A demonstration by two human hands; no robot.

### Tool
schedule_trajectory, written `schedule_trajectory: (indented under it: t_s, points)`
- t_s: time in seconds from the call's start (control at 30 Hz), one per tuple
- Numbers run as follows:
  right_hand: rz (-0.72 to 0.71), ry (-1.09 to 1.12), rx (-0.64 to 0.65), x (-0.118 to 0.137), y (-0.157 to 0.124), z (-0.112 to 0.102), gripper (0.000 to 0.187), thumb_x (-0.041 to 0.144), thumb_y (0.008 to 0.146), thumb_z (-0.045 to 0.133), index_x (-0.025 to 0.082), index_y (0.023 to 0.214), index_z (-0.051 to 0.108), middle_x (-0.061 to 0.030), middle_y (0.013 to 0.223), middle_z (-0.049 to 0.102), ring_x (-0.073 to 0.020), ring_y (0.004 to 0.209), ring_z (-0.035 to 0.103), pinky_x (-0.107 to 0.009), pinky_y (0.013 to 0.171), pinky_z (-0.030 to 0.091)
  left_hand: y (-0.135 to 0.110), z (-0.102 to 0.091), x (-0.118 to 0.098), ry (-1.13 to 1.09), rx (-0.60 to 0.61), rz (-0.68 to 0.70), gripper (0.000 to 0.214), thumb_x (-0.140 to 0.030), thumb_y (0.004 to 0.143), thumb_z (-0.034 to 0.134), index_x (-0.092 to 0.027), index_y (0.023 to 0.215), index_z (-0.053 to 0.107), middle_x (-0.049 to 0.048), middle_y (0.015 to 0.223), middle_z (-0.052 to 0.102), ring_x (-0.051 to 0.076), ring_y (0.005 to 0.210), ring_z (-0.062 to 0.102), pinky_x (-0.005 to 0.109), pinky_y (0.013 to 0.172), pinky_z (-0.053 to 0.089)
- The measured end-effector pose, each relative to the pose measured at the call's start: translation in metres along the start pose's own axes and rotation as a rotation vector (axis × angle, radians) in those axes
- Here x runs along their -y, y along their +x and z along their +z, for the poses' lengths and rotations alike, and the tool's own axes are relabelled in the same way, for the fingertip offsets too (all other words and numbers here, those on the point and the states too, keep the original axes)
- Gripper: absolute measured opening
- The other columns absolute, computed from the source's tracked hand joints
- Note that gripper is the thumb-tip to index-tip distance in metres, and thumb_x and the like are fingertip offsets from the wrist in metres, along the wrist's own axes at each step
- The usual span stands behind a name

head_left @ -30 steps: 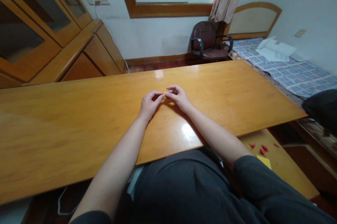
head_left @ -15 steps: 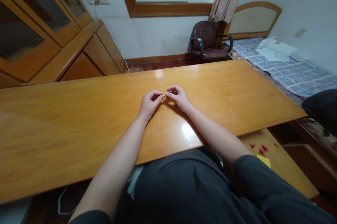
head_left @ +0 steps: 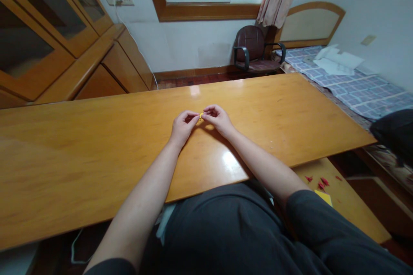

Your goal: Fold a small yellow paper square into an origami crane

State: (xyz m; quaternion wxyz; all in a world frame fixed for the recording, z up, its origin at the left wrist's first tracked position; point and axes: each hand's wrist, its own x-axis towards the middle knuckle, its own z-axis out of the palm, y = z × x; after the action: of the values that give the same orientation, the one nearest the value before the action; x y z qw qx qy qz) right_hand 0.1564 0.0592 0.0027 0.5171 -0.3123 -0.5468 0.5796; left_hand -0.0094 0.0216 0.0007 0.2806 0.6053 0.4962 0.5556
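Observation:
A small piece of folded yellow paper [head_left: 201,116] is pinched just above the table, between my two hands. My left hand [head_left: 184,127] holds its left side with thumb and forefinger. From the other side, the thumb and fingertips of my right hand [head_left: 220,120] close on it. The fingers cover most of the paper, so its exact shape is hidden. Both forearms reach in over the wooden table [head_left: 97,150], and the right one casts a shadow beneath it.
On a lower board [head_left: 348,206] at the right lie several small red folded-paper pieces [head_left: 322,183] and a yellow sheet [head_left: 323,198]. A brown armchair [head_left: 253,49] stands behind the table. A bed [head_left: 351,81] is at the right, a cabinet [head_left: 74,51] at the left.
The fingertips of my left hand have shifted very slightly along the yellow paper. Otherwise both hands stay in the same place and keep hold of it.

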Motion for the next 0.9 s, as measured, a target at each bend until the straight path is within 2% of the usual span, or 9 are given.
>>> schedule_trajectory:
  t_s: [0.4, 0.57, 0.7, 0.9]
  points:
    - [-0.001, 0.011, -0.009, 0.0, 0.002, -0.001, 0.041, 0.039, 0.063, 0.084, 0.02, 0.092, 0.062, 0.0002, 0.084, 0.067, -0.0145, 0.08, 0.062, -0.031, 0.082, 0.05, 0.0, 0.001, -0.001, -0.044, -0.007, -0.05, 0.027, -0.043, 0.079, 0.074, -0.018, 0.089, 0.073, 0.0049, 0.088, 0.074, 0.018, 0.082, 0.067, 0.031, 0.08, 0.053]
    - [0.046, -0.014, -0.022, 0.003, 0.001, -0.001, 0.04, 0.044, 0.062, 0.084, 0.018, 0.086, 0.064, 0.0007, 0.078, 0.067, -0.0131, 0.074, 0.06, -0.027, 0.074, 0.049, 0.001, -0.001, -0.004, -0.044, -0.026, -0.051, 0.03, -0.043, 0.08, 0.073, -0.018, 0.098, 0.074, 0.0066, 0.098, 0.075, 0.019, 0.091, 0.068, 0.032, 0.086, 0.053]
    - [0.063, -0.055, 0.028, 0.005, 0.0, 0.0, 0.036, 0.047, 0.065, 0.081, 0.017, 0.079, 0.067, 0.0006, 0.072, 0.066, -0.0125, 0.069, 0.058, -0.026, 0.068, 0.047, 0.002, -0.003, -0.005, 0.025, -0.012, 0.003, 0.028, -0.044, 0.084, 0.069, -0.019, 0.095, 0.076, 0.0067, 0.097, 0.074, 0.019, 0.091, 0.068, 0.032, 0.086, 0.052]
    - [0.072, -0.071, 0.014, 0.01, -0.002, 0.001, 0.037, 0.049, 0.064, 0.081, 0.017, 0.076, 0.066, 0.0008, 0.07, 0.065, -0.0122, 0.067, 0.056, -0.026, 0.066, 0.045, 0.001, -0.002, -0.005, 0.025, 0.007, 0.027, 0.028, -0.044, 0.084, 0.069, -0.02, 0.095, 0.077, 0.0065, 0.096, 0.074, 0.019, 0.09, 0.067, 0.032, 0.085, 0.052]
